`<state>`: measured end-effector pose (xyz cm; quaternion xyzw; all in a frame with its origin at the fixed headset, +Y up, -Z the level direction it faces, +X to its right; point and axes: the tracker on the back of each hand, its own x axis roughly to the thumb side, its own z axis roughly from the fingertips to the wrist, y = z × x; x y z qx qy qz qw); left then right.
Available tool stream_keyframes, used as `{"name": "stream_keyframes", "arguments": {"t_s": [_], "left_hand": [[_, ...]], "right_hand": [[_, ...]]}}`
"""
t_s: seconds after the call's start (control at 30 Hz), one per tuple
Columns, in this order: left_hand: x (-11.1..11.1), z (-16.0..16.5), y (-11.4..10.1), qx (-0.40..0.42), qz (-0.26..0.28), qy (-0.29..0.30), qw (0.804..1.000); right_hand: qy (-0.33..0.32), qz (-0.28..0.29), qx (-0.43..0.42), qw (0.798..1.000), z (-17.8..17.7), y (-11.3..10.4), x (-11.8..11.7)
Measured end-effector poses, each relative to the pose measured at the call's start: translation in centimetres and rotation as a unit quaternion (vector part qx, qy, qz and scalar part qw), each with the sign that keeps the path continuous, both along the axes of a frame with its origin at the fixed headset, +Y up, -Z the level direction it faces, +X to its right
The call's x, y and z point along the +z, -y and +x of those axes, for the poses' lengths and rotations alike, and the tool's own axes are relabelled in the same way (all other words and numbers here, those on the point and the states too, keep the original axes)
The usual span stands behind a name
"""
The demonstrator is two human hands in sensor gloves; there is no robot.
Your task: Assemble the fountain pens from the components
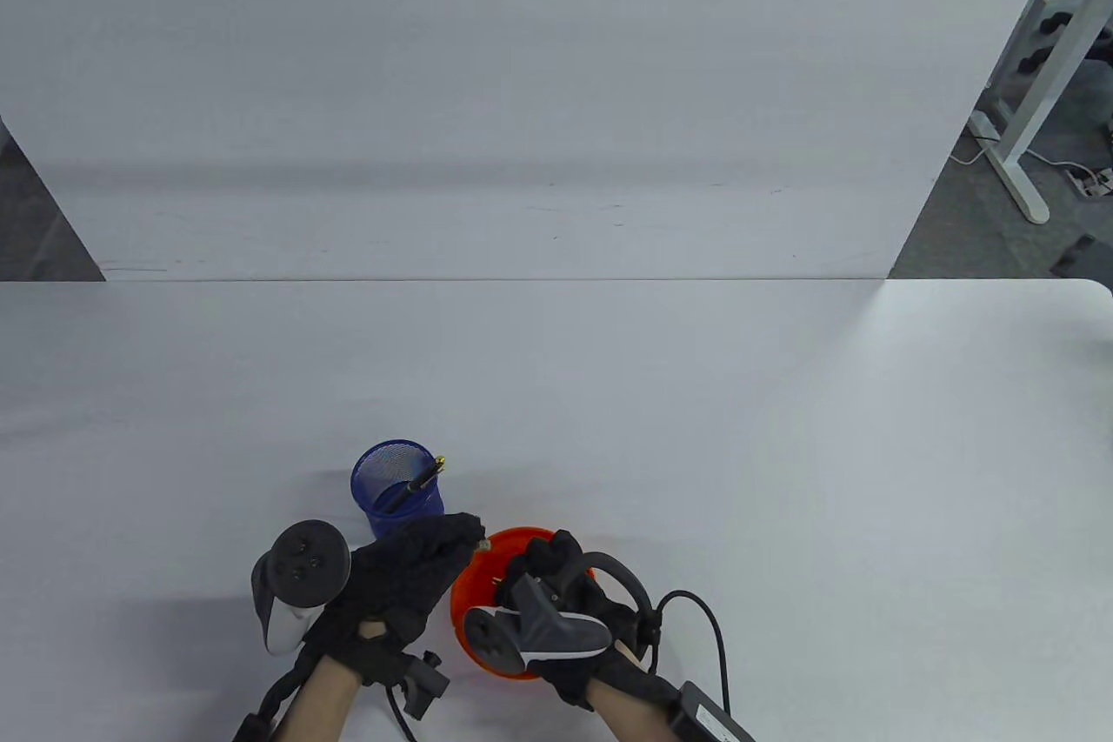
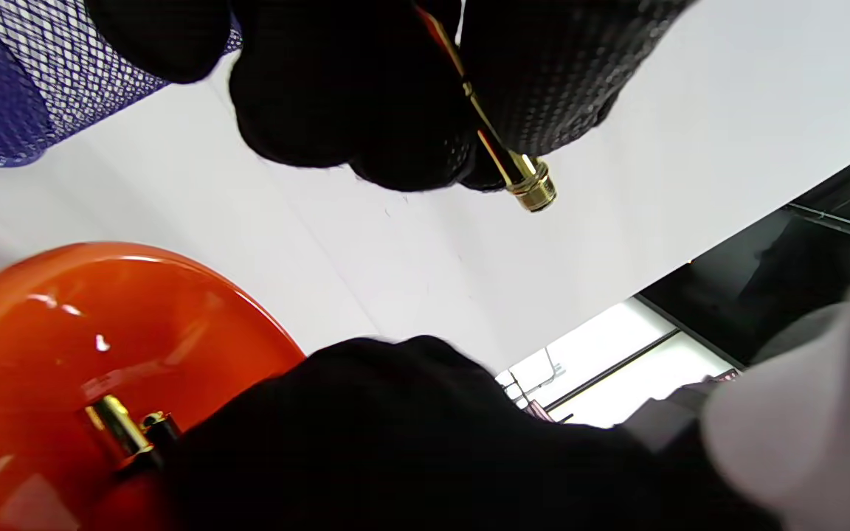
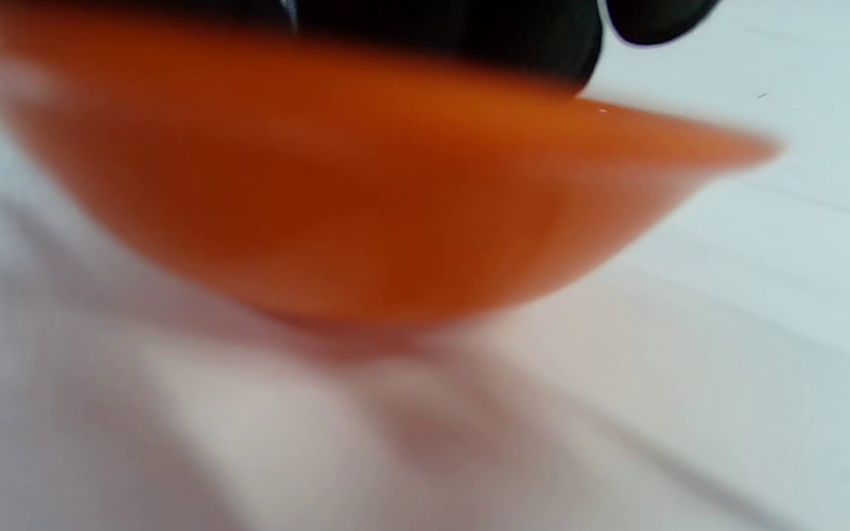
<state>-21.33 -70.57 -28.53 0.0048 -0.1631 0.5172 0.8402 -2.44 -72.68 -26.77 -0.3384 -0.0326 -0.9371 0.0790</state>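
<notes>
The pen part (image 2: 502, 158) is a thin dark stick with a gold ring at its end. The left hand (image 1: 396, 581) pinches it between its fingers (image 2: 351, 96), and the gold end sticks out below the fingertips. In the table view this part shows only as a tiny pale tip at the far rim of the orange bowl (image 1: 487, 581), just above the bowl's left side.

The orange bowl sits on the white counter (image 1: 783, 472) near the front edge. Inside the bowl, in the left wrist view, lies another gold piece (image 2: 119, 431) with a dark bit next to it. The right hand (image 1: 556, 594) reaches into the bowl from the bowl's right side, and its black fingers (image 3: 469, 37) hang over the rim in the right wrist view. That view is blurry, so I cannot tell if the right hand is holding anything or how its fingers are set.

Just behind the bowl, to its left, stands a blue mesh cup (image 1: 396, 490). A black pen (image 1: 417, 483) with a gold tip leans inside it, poking out over the cup's right rim. The cup is near the left hand.

A gray tracker (image 1: 296, 581) sits on the back of the left hand, to the left of the bowl. A black cable (image 1: 709, 629) loops on the counter to the right of the bowl.
</notes>
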Motion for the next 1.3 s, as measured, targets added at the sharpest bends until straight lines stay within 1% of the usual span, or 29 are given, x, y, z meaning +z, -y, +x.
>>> {"name": "stream_keyframes", "arguments": {"t_s": [0.03, 0.1, 0.13, 0.17, 0.23, 0.27, 0.33, 0.4, 0.43, 0.47, 0.53, 0.57, 0.63, 0.8, 0.9, 1.07, 1.23, 1.3], "left_hand": [[0.0, 0.0, 0.0, 0.0, 0.0, 0.0, 1.0], [0.0, 0.0, 0.1, -0.002, -0.001, -0.002, 1.0], [0.0, 0.0, 0.2, -0.002, -0.001, -0.001, 1.0], [-0.1, 0.1, 0.3, -0.001, -0.002, -0.001, 1.0], [0.0, 0.1, 0.4, 0.002, -0.005, -0.002, 1.0], [0.0, 0.2, 0.4, 0.005, -0.006, -0.003, 1.0], [0.0, 0.3, 0.5, 0.009, -0.011, -0.002, 1.0], [0.1, 0.5, 0.6, 0.012, -0.014, -0.001, 1.0], [0.1, 0.6, 0.6, 0.011, -0.015, 0.0, 1.0], [0.1, 0.6, 0.7, 0.012, -0.016, 0.002, 1.0], [0.1, 0.8, 0.8, 0.014, -0.017, 0.005, 1.0], [0.2, 1.0, 0.8, 0.017, -0.018, 0.011, 1.0], [0.2, 1.2, 0.8, 0.014, -0.017, 0.014, 1.0], [0.3, 1.5, 0.7, 0.013, -0.015, 0.024, 1.0], [0.4, 1.7, 0.7, 0.015, -0.011, 0.03, 0.999], [0.5, 1.8, 0.7, 0.012, -0.008, 0.032, 0.999], [0.4, 1.8, 0.9, 0.027, -0.014, 0.032, 0.999], [0.5, 1.8, 0.8, 0.025, -0.012, 0.029, 0.999]], "right_hand": [[0.009, 0.0, -0.034, 0.999, 0.8, -0.8, -0.1], [0.024, -0.023, -0.105, 0.994, 2.5, -1.9, -0.2], [0.03, -0.039, -0.156, 0.987, 3.7, -2.4, -0.4], [0.037, -0.043, -0.202, 0.978, 5.0, -2.7, -0.6], [0.057, -0.038, -0.269, 0.961, 7.4, -3.1, -1.0], [0.069, -0.033, -0.318, 0.945, 8.9, -3.3, -1.3], [0.091, -0.033, -0.403, 0.91, 10.6, -3.6, -1.9], [0.116, -0.056, -0.503, 0.855, 12.1, -3.5, -2.3], [0.124, -0.077, -0.541, 0.828, 12.5, -3.3, -2.5], [0.118, -0.116, -0.571, 0.804, 12.8, -3.0, -2.8], [0.11, -0.168, -0.612, 0.765, 12.8, -2.4, -3.1], [0.103, -0.192, -0.624, 0.75, 12.7, -2.0, -3.2], [0.097, -0.208, -0.627, 0.744, 12.4, -1.7, -3.2], [0.084, -0.211, -0.614, 0.756, 11.5, -1.7, -2.9], [0.087, -0.201, -0.605, 0.765, 11.1, -1.8, -2.7], [0.086, -0.199, -0.599, 0.771, 10.9, -1.9, -2.6], [0.089, -0.198, -0.598, 0.772, 10.9, -1.8, -2.6], [0.094, -0.195, -0.593, 0.775, 10.9, -1.8, -2.6]]}}
